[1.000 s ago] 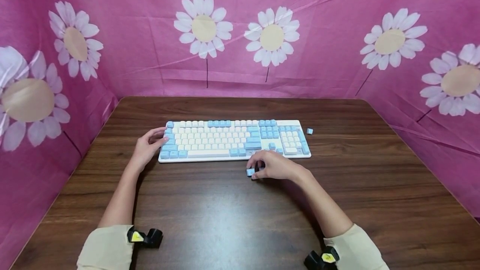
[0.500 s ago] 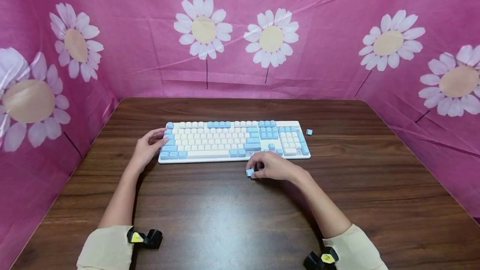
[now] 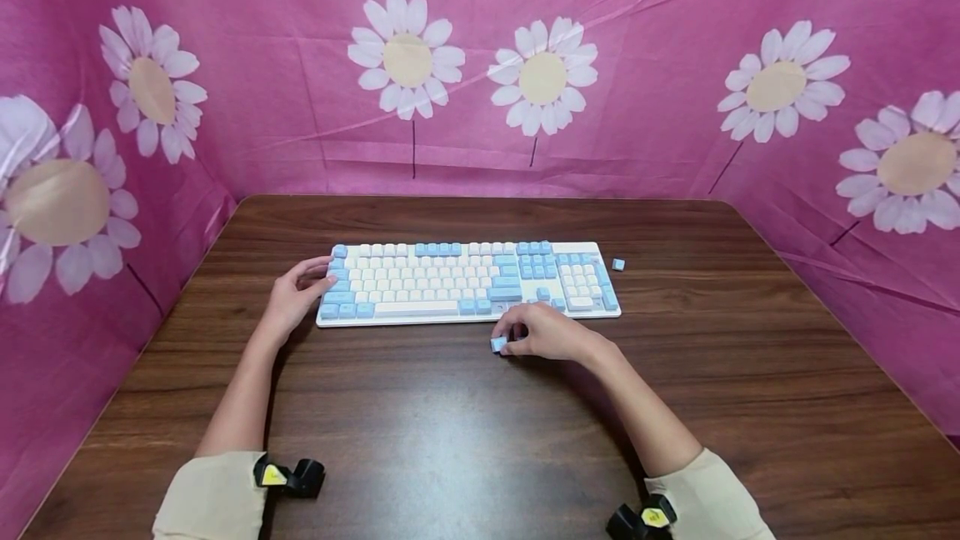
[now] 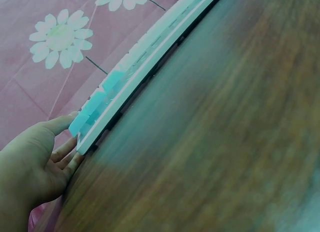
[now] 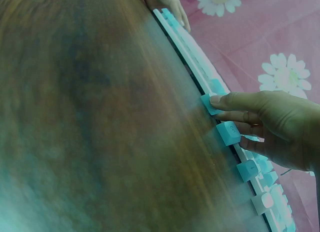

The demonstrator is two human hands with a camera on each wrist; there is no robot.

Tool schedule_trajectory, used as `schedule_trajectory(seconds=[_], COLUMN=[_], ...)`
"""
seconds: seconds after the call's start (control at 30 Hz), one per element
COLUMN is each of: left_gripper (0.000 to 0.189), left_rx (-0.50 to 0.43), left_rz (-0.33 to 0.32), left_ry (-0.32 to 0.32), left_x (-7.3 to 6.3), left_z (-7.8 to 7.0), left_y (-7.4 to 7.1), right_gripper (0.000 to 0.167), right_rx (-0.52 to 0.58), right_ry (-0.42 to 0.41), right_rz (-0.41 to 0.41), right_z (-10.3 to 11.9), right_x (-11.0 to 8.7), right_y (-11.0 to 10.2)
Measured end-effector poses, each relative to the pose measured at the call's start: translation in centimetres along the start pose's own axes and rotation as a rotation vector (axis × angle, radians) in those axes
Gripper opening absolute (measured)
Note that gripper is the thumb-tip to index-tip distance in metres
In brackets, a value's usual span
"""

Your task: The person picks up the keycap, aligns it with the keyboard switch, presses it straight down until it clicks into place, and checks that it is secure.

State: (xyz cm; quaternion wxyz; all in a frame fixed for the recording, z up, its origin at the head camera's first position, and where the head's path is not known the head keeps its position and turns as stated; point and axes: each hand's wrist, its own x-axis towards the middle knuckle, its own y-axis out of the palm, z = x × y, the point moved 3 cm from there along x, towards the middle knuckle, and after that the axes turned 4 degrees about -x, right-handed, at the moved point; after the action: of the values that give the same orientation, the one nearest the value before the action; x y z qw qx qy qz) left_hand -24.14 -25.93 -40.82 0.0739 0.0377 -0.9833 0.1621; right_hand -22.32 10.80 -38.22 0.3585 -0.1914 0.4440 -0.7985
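Note:
A white and light-blue keyboard [image 3: 420,307] lies on the table. My left hand [image 3: 288,302] holds its left end; in the left wrist view the thumb is at the top edge and the fingers at the end and underside. Just in front of the keyboard, my right hand [image 3: 551,332] pinches a light-blue keycap [image 3: 498,344] at table level. In the right wrist view the thumb presses this keycap [image 5: 210,104]. Beside it stands a keycap with lettering [image 5: 229,133], and further along are a blue keycap [image 5: 247,170] and a pale keycap [image 5: 261,203]. The right hand hides these in the head view.
One loose blue keycap [image 3: 618,264] sits on the brown wooden table [image 3: 420,423], right of the keyboard. A pink cloth [image 3: 465,157] with daisies surrounds the table's back and sides. Black wrist cameras [image 3: 291,476] are strapped on both sleeves.
The right thumb and the pinched keycap have shifted very slightly left. My left hand and the keyboard stay as they were.

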Motion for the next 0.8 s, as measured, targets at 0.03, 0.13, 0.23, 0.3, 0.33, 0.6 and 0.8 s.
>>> schedule_trajectory(seconds=[0.03, 0.13, 0.23, 0.3, 0.33, 0.6, 0.8], left_gripper=[0.044, 0.045, 0.045, 0.045, 0.045, 0.044, 0.046], left_rx=[0.004, 0.020, 0.029, 0.031, 0.029, 0.005, -0.002], left_rz=[0.001, 0.007, 0.011, 0.010, 0.009, 0.006, 0.012], left_ry=[-0.010, -0.027, -0.032, -0.033, -0.031, -0.015, -0.021], left_x=[0.05, 0.10, 0.05, 0.02, 0.04, -0.22, -0.03], left_z=[0.01, -0.03, -0.14, -0.18, -0.18, -0.74, -0.27], left_y=[-0.01, -0.01, -0.02, -0.02, -0.03, 0.01, -0.09], right_gripper=[0.009, 0.008, 0.008, 0.009, 0.010, 0.021, 0.019], right_rx=[0.002, 0.003, -0.006, -0.010, -0.010, -0.020, -0.031], right_ry=[0.003, 0.009, 0.010, 0.009, 0.009, -0.017, -0.019], right_rz=[-0.001, -0.004, -0.006, -0.004, -0.002, 0.020, 0.018], right_z=[0.02, 0.05, 0.09, 0.08, 0.07, 0.17, 0.21], right_x=[-0.01, -0.05, -0.04, -0.03, -0.02, 0.06, 0.07], right_y=[-0.02, -0.06, -0.06, -0.01, 0.02, 0.20, 0.19])
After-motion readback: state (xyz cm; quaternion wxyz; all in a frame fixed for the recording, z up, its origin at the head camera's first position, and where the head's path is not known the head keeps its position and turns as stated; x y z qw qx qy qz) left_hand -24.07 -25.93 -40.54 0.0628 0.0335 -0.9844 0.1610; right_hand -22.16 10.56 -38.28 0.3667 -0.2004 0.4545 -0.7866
